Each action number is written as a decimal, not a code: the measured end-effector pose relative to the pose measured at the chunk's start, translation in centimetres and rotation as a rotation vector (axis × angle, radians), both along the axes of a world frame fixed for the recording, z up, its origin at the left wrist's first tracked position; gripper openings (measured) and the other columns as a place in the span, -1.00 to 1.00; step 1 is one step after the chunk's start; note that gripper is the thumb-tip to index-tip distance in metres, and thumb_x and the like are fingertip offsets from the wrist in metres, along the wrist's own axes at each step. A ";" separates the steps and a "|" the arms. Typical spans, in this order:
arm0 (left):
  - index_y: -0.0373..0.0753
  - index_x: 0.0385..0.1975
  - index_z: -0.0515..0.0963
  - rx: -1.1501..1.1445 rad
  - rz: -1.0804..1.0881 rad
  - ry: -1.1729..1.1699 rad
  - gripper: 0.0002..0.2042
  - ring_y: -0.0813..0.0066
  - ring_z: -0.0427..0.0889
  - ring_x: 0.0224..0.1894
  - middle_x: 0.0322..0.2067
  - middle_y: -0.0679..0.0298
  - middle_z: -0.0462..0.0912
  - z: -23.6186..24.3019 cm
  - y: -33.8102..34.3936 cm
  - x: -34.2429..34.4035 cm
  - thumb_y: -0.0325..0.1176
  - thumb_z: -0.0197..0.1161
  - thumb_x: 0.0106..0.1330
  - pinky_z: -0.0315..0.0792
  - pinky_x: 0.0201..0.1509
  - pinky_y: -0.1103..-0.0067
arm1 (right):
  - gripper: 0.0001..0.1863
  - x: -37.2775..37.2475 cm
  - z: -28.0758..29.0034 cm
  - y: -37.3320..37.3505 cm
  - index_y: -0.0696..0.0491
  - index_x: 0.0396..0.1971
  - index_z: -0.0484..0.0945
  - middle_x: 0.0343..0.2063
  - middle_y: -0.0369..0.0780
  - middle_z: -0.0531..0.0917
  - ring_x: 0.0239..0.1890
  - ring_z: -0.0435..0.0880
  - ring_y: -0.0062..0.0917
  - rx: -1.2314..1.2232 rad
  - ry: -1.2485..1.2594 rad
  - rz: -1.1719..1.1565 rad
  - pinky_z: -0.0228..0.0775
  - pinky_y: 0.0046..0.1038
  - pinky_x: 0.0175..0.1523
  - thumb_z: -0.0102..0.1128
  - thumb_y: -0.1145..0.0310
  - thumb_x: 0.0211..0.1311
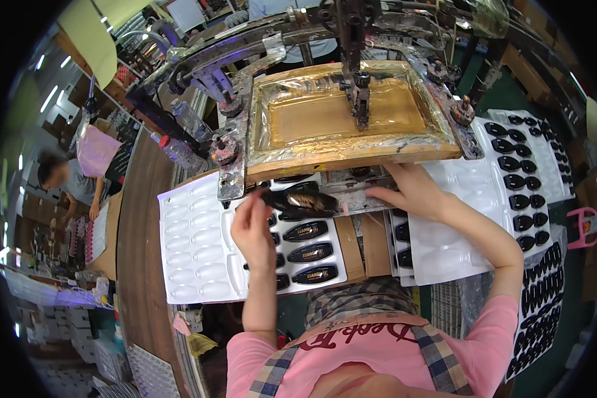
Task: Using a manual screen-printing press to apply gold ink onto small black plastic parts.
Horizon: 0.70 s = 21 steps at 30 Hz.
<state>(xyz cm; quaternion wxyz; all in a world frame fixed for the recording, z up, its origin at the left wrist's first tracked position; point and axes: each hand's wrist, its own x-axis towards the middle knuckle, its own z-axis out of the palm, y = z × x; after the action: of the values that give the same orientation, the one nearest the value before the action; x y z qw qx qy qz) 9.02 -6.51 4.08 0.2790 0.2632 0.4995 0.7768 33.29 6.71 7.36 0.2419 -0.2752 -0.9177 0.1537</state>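
My left hand is closed on the end of a glossy black elongated piece with gold printing, tilted over a white tray of similar pieces. My right hand is at the metal fixture under the gold-inked screen frame, thumb stretched out apart; its other fingertips are partly hidden by the frame's lower edge.
More white trays with black pieces lie at right, near a pink stool. Bottles stand left of the press. A co-worker is at a bench on the far left. The press's arm hangs above the screen.
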 end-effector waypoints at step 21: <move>-0.33 -0.22 0.42 0.351 -0.184 0.058 -0.83 0.30 0.45 -0.15 -0.22 0.08 0.46 -0.7 -5.5 9.9 -0.53 0.06 0.17 0.32 -0.01 0.47 | -0.46 4.2 1.1 -11.0 0.18 -0.22 0.43 -0.35 -0.14 0.54 -0.35 0.53 -0.32 0.012 0.465 0.096 0.38 -0.45 -0.30 0.40 0.35 -0.30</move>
<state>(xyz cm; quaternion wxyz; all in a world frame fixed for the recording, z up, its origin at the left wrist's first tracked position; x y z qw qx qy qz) 18.95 -12.02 3.42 0.2840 0.3746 0.3381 0.8153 37.53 -4.27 8.44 0.4406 -0.1869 -0.8503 0.2188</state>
